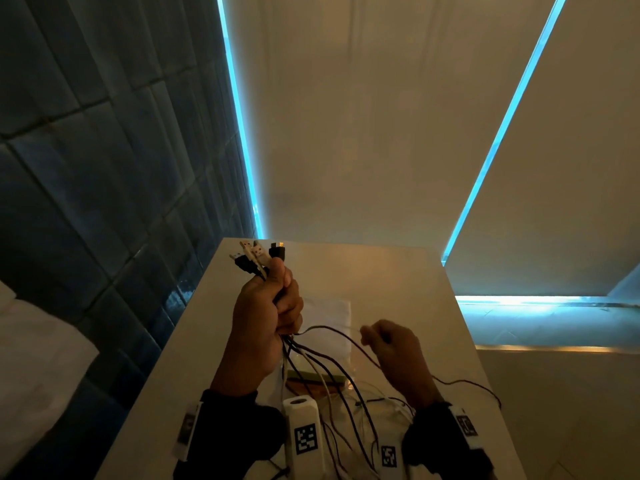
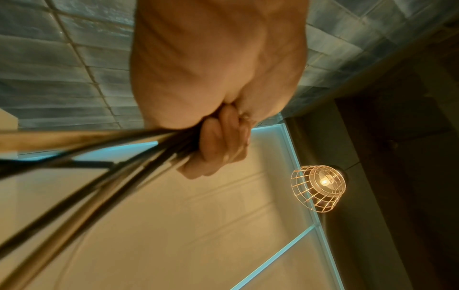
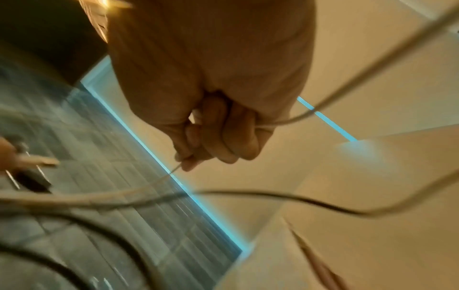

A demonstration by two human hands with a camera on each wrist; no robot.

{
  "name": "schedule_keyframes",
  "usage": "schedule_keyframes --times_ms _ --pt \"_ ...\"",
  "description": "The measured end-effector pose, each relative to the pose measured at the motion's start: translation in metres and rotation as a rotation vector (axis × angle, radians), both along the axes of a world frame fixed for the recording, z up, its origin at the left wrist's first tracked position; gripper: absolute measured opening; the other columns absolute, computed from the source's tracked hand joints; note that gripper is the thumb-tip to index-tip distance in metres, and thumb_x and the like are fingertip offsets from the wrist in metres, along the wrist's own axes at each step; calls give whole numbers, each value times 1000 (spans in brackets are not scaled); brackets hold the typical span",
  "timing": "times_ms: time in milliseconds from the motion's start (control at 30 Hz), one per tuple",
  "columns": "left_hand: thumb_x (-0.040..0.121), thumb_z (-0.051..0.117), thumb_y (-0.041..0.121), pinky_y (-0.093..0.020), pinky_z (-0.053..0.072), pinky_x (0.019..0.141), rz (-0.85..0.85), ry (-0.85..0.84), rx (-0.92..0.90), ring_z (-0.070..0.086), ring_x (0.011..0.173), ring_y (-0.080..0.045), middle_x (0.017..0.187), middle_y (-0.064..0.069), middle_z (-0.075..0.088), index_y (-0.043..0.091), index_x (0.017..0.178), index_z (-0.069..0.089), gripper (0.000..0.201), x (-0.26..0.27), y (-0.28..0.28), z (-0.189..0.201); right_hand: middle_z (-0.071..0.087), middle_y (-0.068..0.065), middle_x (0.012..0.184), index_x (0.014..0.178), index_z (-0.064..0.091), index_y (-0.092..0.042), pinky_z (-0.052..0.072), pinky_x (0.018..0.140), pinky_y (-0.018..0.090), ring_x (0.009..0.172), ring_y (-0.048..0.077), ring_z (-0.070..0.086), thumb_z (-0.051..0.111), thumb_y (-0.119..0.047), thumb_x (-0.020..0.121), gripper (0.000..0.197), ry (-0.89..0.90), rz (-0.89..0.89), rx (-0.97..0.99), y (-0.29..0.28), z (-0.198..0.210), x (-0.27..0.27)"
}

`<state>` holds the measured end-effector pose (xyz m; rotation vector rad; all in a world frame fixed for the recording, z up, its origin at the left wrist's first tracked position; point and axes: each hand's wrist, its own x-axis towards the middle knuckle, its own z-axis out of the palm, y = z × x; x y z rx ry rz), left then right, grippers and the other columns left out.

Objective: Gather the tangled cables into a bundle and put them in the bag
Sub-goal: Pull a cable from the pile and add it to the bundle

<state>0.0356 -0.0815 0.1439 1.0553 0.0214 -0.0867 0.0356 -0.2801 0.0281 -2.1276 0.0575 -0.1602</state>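
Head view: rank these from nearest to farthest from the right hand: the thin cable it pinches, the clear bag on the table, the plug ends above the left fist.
From the right hand:
1. Thin cable, pinched in its fingers.
2. Clear bag, flat on the table, just to its left.
3. Plug ends, sticking up above the left hand, farthest.

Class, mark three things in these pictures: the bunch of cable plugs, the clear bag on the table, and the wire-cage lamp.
cable plugs (image 1: 258,256), head view, on a white plug above the left hand (image 1: 266,313).
clear bag (image 1: 332,308), head view, on its pale upper part.
wire-cage lamp (image 2: 319,188), left wrist view, on the cage front.
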Motion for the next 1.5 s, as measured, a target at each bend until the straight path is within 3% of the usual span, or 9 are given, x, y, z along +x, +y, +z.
schedule_keyframes --times_ms 233,433,667,833,967,1167,1300,1400,1500 --pt "102 33 34 -22 36 38 -49 63 251 59 48 -21 69 -15 68 10 80 47 35 -7 -18 1 44 0 53 80 63 -8 31 43 21 45 9 35 58 -29 89 24 -162 228 505 24 86 -22" --pt "102 29 33 -39 59 74 -101 46 -64 70 92 -31 97 -19 72 8 79 49 39 -8 -17 8 42 -5 51 77 61 -1 29 45 18 45 6 33 57 -24 90 27 -123 384 496 26 82 -28" --pt "92 40 36 -22 31 42 -52 10 -193 28 42 -8 53 4 31 13 67 41 34 -6 -18 7 56 -17 54 70 63 -9 37 56 8 52 -3 48 56 -13 95 27 -50 388 304 25 60 -30" --pt "99 36 30 -34 52 59 -42 -2 85 58 51 -21 55 -6 56 10 70 43 36 -6 -14 2 52 -15 50 63 61 -16 33 55 10 50 -1 46 59 -16 94 31 -78 282 149 1 37 -30" --pt "103 29 29 -40 58 77 -179 -14 392 71 80 -34 85 -21 73 -4 87 54 44 -10 -1 6 51 -7 50 55 58 -27 35 53 20 49 3 45 60 -39 90 37 -98 153 64 -37 24 -31" --pt "97 39 35 -27 42 42 -34 -103 345 37 33 -17 43 -6 40 7 64 43 44 -12 0 17 55 -11 46 47 56 -31 38 57 23 52 4 55 64 -24 90 45 98 67 -192 -84 10 -45" --pt "91 40 36 -23 19 42 -121 -70 -23 20 40 -7 49 5 26 13 69 39 31 -9 -16 22 65 -17 91 87 69 -36 45 81 19 94 7 62 54 -44 92 18 85 82 -309 -75 25 -45" --pt "94 41 30 -22 31 47 -261 -68 -184 30 45 -8 56 4 32 12 75 47 27 -14 -37 22 51 -31 127 126 56 -38 33 91 -1 119 -16 44 46 -78 76 65 -87 191 -34 -39 67 -45" --pt "95 42 32 -28 46 60 -324 -138 -148 52 61 -17 68 -4 49 10 75 46 30 -15 -49 17 64 -17 120 122 61 -28 42 90 6 112 -5 57 64 -55 82 48 -20 472 177 7 84 -46"
